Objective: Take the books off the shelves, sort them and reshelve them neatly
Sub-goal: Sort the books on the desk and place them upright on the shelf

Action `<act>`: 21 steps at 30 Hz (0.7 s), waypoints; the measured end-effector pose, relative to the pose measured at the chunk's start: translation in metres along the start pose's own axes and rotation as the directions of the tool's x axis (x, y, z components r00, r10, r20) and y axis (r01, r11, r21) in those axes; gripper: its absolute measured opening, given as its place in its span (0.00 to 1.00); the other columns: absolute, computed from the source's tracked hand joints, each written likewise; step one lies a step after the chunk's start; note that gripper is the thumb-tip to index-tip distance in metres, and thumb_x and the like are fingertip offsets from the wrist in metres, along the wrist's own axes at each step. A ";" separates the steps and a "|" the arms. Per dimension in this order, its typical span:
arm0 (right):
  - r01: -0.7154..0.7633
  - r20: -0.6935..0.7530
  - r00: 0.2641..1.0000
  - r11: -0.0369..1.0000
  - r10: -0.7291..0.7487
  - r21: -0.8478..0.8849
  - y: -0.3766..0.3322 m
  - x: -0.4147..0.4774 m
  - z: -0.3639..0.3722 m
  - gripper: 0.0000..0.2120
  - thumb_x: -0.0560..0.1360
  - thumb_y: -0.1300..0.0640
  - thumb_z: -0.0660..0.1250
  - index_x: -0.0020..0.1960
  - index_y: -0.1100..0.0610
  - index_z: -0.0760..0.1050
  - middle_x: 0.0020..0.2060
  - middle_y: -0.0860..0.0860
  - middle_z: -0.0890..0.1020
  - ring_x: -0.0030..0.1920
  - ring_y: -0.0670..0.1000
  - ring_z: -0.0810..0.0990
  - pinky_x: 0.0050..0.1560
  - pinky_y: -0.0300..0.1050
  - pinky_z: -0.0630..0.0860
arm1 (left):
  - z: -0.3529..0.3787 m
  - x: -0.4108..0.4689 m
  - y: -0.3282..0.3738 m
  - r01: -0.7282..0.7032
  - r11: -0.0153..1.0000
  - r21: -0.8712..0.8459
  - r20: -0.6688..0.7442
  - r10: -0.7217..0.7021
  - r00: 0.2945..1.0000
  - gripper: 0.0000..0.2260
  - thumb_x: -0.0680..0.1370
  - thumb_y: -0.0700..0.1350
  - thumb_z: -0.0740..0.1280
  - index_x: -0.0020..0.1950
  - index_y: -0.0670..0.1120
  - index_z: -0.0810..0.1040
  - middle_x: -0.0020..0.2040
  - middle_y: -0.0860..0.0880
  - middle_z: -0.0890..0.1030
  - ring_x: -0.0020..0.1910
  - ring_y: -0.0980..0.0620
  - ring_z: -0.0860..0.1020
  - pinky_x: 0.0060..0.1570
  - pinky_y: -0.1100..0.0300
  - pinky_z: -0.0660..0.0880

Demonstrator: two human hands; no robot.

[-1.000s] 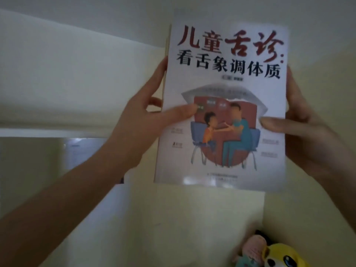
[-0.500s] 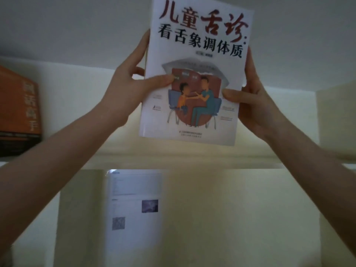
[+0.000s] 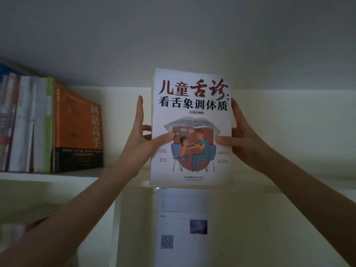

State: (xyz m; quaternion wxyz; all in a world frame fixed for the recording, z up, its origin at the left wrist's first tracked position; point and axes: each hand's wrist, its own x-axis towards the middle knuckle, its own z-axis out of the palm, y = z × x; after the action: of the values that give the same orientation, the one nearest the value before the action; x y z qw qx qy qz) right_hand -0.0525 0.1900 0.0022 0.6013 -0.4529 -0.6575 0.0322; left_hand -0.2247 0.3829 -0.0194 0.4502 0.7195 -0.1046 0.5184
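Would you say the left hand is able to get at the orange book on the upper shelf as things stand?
Probably not at once: the left hand grips the white book together with the right hand. The way looks free, with bare shelf between it and the orange book.

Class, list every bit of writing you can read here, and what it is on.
"儿童舌诊:" on the white book, red.
"看舌象调体质" below it, black.
"回话高手" on the orange book.
Too blurred: small print on both covers, the paper sheet, the book spines.
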 end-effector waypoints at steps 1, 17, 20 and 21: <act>-0.002 0.008 1.000 1.000 0.002 -0.011 0.002 0.003 0.000 0.48 0.71 0.73 0.66 0.75 0.36 0.49 0.67 0.52 0.74 0.62 0.62 0.77 0.51 0.63 0.78 | -0.003 0.001 -0.003 -0.001 1.000 -0.008 -0.006 0.000 1.000 0.50 0.63 0.51 0.72 0.73 0.68 0.41 0.49 0.55 0.72 0.40 0.60 0.80 0.33 0.62 0.79; -0.180 0.158 0.970 0.983 0.185 -0.045 0.060 0.078 0.004 0.52 0.67 0.72 0.69 0.74 0.34 0.46 0.68 0.54 0.72 0.63 0.60 0.76 0.55 0.64 0.77 | -0.040 0.026 -0.050 -0.010 0.992 0.126 -0.153 0.029 0.988 0.50 0.66 0.50 0.74 0.74 0.67 0.40 0.49 0.60 0.69 0.51 0.54 0.77 0.43 0.51 0.80; -0.190 0.222 0.952 0.975 0.211 -0.112 0.076 0.099 0.011 0.45 0.68 0.70 0.70 0.75 0.42 0.53 0.69 0.54 0.72 0.65 0.59 0.75 0.56 0.61 0.77 | -0.047 0.031 -0.061 -0.037 0.991 0.130 -0.211 0.064 0.975 0.48 0.70 0.45 0.74 0.75 0.64 0.41 0.49 0.60 0.70 0.49 0.56 0.77 0.38 0.59 0.79; -0.192 0.240 0.946 0.972 0.220 -0.133 0.082 0.105 0.014 0.44 0.68 0.69 0.70 0.75 0.44 0.54 0.68 0.54 0.72 0.65 0.59 0.74 0.57 0.62 0.77 | -0.049 0.031 -0.065 -0.042 0.994 0.102 -0.218 0.064 0.974 0.48 0.70 0.44 0.73 0.75 0.64 0.41 0.51 0.58 0.70 0.48 0.56 0.77 0.34 0.63 0.78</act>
State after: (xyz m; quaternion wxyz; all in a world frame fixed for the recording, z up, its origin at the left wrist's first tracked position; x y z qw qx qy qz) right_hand -0.0046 0.3118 0.0306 0.4802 -0.5431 -0.6788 0.1168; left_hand -0.2034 0.4670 -0.0252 0.4095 0.6755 -0.0478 0.6113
